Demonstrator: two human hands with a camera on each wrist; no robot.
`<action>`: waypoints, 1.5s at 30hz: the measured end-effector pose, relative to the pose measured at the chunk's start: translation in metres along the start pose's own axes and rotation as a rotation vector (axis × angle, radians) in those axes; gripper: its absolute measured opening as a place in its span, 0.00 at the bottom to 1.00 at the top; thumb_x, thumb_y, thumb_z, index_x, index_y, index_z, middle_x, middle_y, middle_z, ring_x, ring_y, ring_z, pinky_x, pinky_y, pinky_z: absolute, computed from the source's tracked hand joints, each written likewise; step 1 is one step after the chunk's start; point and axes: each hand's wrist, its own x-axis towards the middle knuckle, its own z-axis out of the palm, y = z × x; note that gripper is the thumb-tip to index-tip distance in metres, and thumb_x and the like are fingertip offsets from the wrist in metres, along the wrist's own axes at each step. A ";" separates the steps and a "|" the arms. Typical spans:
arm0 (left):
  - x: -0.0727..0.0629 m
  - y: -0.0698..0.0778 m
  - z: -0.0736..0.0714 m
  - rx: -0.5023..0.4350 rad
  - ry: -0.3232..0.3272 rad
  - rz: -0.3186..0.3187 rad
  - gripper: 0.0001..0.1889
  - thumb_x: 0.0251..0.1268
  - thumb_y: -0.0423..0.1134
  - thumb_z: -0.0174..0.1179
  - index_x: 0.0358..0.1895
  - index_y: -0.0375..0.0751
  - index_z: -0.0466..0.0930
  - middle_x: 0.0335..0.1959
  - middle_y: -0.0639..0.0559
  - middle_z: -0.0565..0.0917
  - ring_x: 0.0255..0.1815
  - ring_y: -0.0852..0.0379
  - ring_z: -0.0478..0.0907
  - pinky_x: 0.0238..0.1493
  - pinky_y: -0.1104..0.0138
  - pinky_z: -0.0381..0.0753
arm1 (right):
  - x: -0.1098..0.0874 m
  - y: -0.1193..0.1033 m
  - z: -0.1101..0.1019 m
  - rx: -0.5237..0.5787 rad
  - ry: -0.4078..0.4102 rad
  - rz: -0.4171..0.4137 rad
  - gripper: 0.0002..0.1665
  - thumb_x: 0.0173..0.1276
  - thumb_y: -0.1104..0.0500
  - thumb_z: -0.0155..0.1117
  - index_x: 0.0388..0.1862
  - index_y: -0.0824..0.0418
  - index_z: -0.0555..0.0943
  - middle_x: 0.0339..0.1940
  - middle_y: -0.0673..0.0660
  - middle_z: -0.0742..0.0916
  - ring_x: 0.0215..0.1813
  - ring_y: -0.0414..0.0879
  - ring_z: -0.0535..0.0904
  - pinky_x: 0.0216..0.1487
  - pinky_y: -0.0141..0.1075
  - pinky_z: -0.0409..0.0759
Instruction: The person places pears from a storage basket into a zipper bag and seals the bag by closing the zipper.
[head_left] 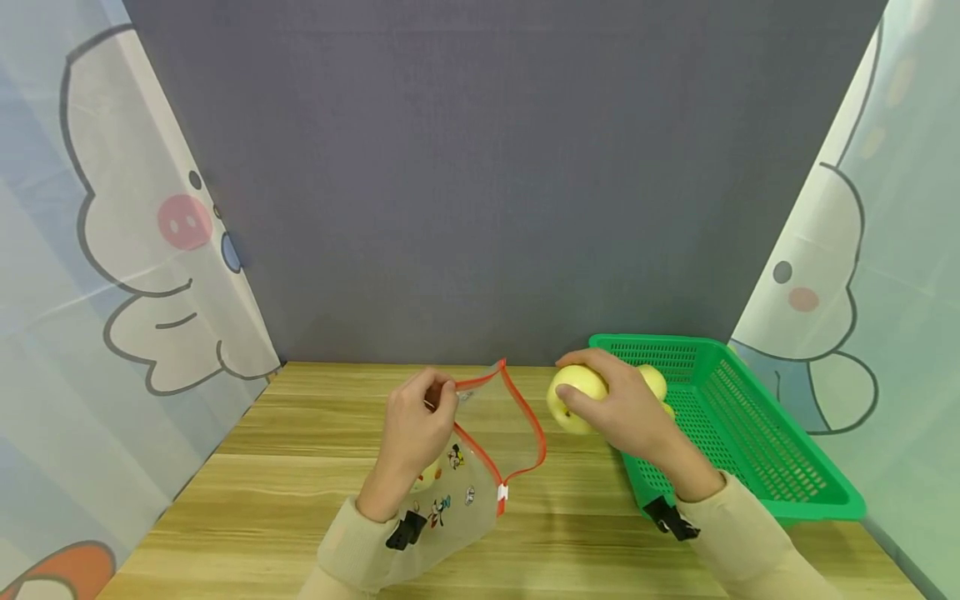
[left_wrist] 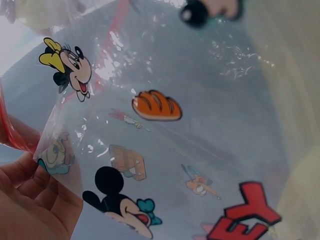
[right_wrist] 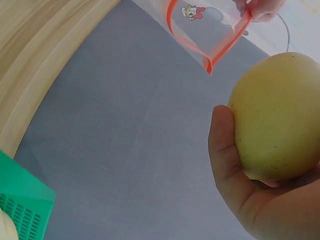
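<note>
Beside a green perforated plastic basket (head_left: 780, 437) on a striped wooden table (head_left: 315, 437), we see a person's two hands at work. The right hand (head_left: 626, 408), just left of the basket's far-left corner, curls its thumb and fingers around a round, yellow-green fruit (head_left: 572, 400), held up clear of the tabletop. Farther left of the basket, the left hand (head_left: 415, 423) pinches the red-edged rim of a clear plastic bag (head_left: 472, 533) printed with cartoon characters. The bag's mouth gapes toward the basket, a white slider (head_left: 502, 492) at its near corner. Inside the basket, against its left side, we count two more yellow fruits (head_left: 652, 382), both partly hidden by the right hand. A plain dark-grey cloth backdrop (head_left: 465, 183) hangs behind the basket.
</note>
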 end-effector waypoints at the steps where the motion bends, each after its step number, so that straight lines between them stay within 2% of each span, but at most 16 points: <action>1: 0.000 0.000 0.000 0.000 0.000 0.000 0.07 0.64 0.27 0.59 0.30 0.42 0.83 0.21 0.59 0.78 0.21 0.64 0.74 0.24 0.69 0.79 | 0.000 0.000 0.001 0.003 0.003 -0.002 0.15 0.69 0.55 0.66 0.53 0.53 0.83 0.47 0.53 0.84 0.35 0.49 0.78 0.31 0.40 0.80; 11: 0.001 0.000 0.000 -0.005 0.000 0.005 0.06 0.64 0.27 0.59 0.31 0.39 0.83 0.21 0.58 0.78 0.21 0.64 0.75 0.24 0.69 0.79 | -0.001 0.003 0.018 0.011 0.008 -0.043 0.17 0.66 0.54 0.69 0.53 0.53 0.83 0.46 0.49 0.84 0.38 0.47 0.79 0.32 0.39 0.82; 20: 0.001 0.000 0.000 -0.009 0.004 0.005 0.07 0.64 0.27 0.60 0.30 0.40 0.83 0.21 0.58 0.78 0.21 0.64 0.74 0.23 0.69 0.79 | -0.003 0.002 0.032 -0.056 -0.023 -0.049 0.21 0.66 0.50 0.69 0.56 0.53 0.83 0.50 0.47 0.84 0.44 0.45 0.77 0.32 0.37 0.81; 31: 0.001 0.000 0.001 0.006 0.011 0.021 0.06 0.63 0.27 0.60 0.30 0.38 0.83 0.20 0.58 0.78 0.20 0.64 0.74 0.23 0.69 0.78 | -0.005 0.005 0.044 -0.105 -0.032 -0.075 0.23 0.64 0.49 0.70 0.57 0.54 0.83 0.49 0.46 0.83 0.40 0.41 0.78 0.31 0.34 0.80; 41: 0.001 -0.001 0.002 0.005 0.015 0.025 0.06 0.63 0.26 0.59 0.30 0.36 0.83 0.21 0.57 0.78 0.20 0.64 0.74 0.22 0.69 0.78 | -0.007 0.008 0.050 -0.050 -0.102 -0.078 0.20 0.67 0.48 0.69 0.57 0.49 0.83 0.51 0.45 0.83 0.41 0.41 0.78 0.33 0.34 0.81; 45: 0.001 -0.001 0.003 0.003 0.017 0.017 0.06 0.63 0.26 0.59 0.30 0.36 0.83 0.21 0.58 0.78 0.20 0.64 0.74 0.22 0.69 0.78 | -0.007 0.010 0.052 -0.044 -0.114 -0.081 0.20 0.67 0.49 0.69 0.57 0.50 0.83 0.51 0.46 0.83 0.40 0.41 0.79 0.33 0.34 0.81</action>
